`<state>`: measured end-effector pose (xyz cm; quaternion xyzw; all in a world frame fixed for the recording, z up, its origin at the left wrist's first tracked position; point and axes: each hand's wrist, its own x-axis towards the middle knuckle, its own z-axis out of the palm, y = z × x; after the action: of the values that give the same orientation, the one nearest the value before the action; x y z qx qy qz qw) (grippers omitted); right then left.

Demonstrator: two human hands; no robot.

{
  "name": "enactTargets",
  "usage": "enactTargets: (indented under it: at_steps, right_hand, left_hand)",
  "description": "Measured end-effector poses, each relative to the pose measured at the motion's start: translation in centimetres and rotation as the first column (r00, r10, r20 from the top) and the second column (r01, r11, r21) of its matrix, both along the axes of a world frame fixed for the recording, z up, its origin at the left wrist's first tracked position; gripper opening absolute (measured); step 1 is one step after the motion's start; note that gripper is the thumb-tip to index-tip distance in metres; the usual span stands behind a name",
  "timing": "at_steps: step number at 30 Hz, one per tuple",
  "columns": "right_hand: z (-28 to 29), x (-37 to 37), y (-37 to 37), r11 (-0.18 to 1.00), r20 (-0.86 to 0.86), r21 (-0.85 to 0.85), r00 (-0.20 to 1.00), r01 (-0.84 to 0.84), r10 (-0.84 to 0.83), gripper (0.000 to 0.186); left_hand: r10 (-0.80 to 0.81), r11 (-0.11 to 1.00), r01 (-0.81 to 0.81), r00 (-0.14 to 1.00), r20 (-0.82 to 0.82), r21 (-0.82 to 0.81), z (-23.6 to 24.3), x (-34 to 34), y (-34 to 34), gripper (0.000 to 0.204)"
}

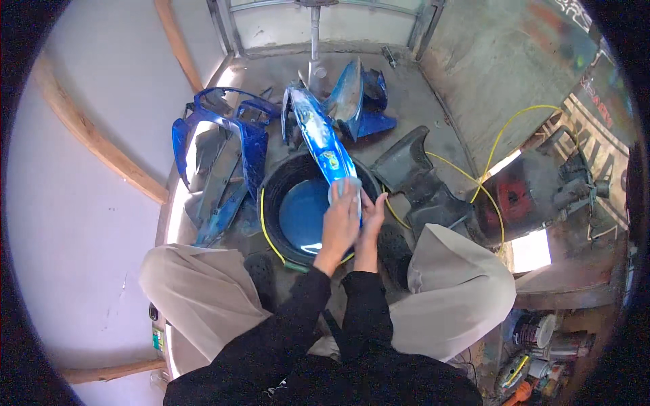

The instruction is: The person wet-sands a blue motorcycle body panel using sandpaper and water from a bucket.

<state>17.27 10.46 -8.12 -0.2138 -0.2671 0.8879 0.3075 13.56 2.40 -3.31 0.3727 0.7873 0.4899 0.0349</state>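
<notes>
A long, shiny blue motorcycle fender (323,139) slants over the water in a black tub (272,220), its near end at my hands. My left hand (340,220) lies on top of this end, fingers together, pressing a pale grey piece (354,184) against the surface. Whether that piece is a cloth, a pad or a sheet I cannot make out. From the right side, my right hand (370,220) grips the fender's edge, its fingers partly hidden. Bluish water (298,213) fills the tub's bottom. A worn patch shows on the fender.
Blue body panels (254,139) lie left of the tub, and more panels (369,101) lie beyond it. Dark plastic parts (413,172) sit at its right. A yellow hose (501,139) runs from the tub toward a dark red tank-like machine (514,196). A metal post (314,44) stands behind.
</notes>
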Motion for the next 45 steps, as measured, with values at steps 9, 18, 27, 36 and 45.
enactTargets:
  at_steps: [9,18,27,36,45]
  right_hand:
    - [0.0,-0.4,-0.1,0.999,-0.037,0.036,0.999,-0.02,0.021,0.101]
    - [-2.5,0.6,2.4,0.99,0.081,0.141,0.996,0.014,-0.026,0.101]
    - [1.4,-0.3,-0.6,0.998,-0.107,0.061,0.994,-0.02,0.027,0.1]
    - [-1.2,0.2,1.5,1.0,0.051,0.004,0.998,0.025,-0.025,0.1]
    - [0.6,-0.5,-0.7,0.995,-0.034,0.094,0.999,-0.035,0.039,0.105]
  left_hand:
    - [0.07,0.996,-0.067,0.996,-0.051,0.062,1.3,-2.4,1.5,0.04]
    - [0.01,1.0,-0.01,1.0,-0.013,0.01,-0.3,2.8,0.1,0.044]
    - [0.069,0.996,-0.07,0.998,0.008,0.05,1.4,-3.4,1.2,0.04]
    - [-0.023,0.997,0.023,1.0,0.002,0.069,0.4,2.2,0.3,0.041]
    - [0.071,0.996,-0.07,0.997,-0.024,0.055,0.4,-1.6,0.2,0.042]
